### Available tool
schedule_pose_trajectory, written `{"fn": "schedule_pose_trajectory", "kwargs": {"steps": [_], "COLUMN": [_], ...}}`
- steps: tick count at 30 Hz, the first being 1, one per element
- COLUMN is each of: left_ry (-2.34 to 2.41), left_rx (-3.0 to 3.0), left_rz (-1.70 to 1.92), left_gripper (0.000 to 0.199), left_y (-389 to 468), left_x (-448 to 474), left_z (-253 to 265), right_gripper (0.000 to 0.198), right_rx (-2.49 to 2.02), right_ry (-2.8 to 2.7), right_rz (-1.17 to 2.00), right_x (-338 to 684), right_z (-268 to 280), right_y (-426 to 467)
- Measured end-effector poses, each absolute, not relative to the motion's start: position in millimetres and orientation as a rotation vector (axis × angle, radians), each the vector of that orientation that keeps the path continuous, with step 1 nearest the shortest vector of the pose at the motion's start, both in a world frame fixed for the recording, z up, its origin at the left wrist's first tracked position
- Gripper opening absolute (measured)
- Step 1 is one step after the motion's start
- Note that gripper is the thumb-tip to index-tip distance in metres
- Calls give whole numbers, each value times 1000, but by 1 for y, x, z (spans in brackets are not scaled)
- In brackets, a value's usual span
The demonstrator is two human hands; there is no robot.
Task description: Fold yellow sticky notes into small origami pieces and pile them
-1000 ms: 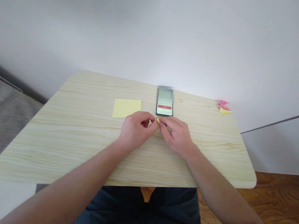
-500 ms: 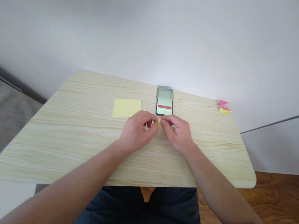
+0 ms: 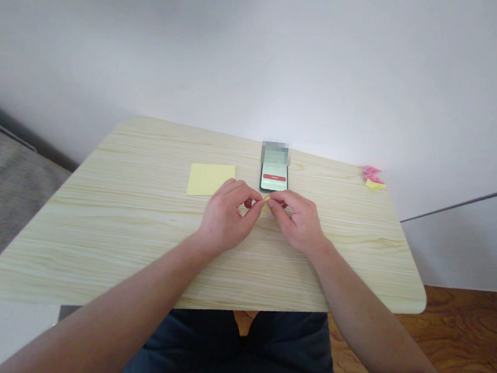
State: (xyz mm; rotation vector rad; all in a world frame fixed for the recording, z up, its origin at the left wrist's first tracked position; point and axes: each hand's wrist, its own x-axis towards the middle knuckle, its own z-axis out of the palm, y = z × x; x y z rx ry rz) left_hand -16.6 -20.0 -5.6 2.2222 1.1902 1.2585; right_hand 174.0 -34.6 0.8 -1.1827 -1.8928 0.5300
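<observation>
head view, the only one i have. both forearms come in from the bottom edge and converge over the middle of the light wooden table (image 3: pixel 116 238), wrists resting low on the top. the left hand (image 3: pixel 224 219) lies knuckles up, fingers curled inward, thumb and forefinger drawn together at its right side. the right hand (image 3: pixel 298 219) mirrors it, back of the hand up, fingers bent, thumb and forefinger pointing left to meet the other hand.

grip: both hands are closed in a fingertip pinch on one small folded yellow paper piece (image 3: pixel 266 200), which sits between the two sets of fingertips just above the table surface. only a sliver of the paper shows; i cannot tell its fold or shape. the remaining fingers of each hand are tucked in and hold nothing that i can see.

surroundings: a phone (image 3: pixel 274 170) lies flat just beyond the fingertips, screen lit, a red bar near its lower end, upper part blurred. a flat yellow sticky note (image 3: pixel 210 179) lies to the left of the phone, its near right corner just beside the left hand's knuckles. at the far right corner of the table sits a small cluster of pink and yellow paper bits (image 3: pixel 373 178), well apart from the hands.
</observation>
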Motion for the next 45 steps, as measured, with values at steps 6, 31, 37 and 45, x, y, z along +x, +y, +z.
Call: {"fn": "schedule_pose_trajectory", "kwargs": {"steps": [6,31,37,45], "left_ry": [1201,1142,1083,1089], "left_rx": [2156,1725,1590,1576], "left_rz": [1226,1076,1100,1106], "left_gripper": [12,30,31,32], "left_y": [-20,-19,-17,-17], "left_x": [-16,-14,-14,-14], "left_z": [-2,1,0,1], "right_gripper": [21,21,29,33], "right_rx": [-1205,-1111,-1128,-1175], "right_ry": [-1726,-1420,-1407,-1557], "right_rz": [798,1188,1274,1196], "right_x": [174,182,180,181], "right_z": [-1,-1,-2,0], "right_y": [-32,-22,-24,-25]}}
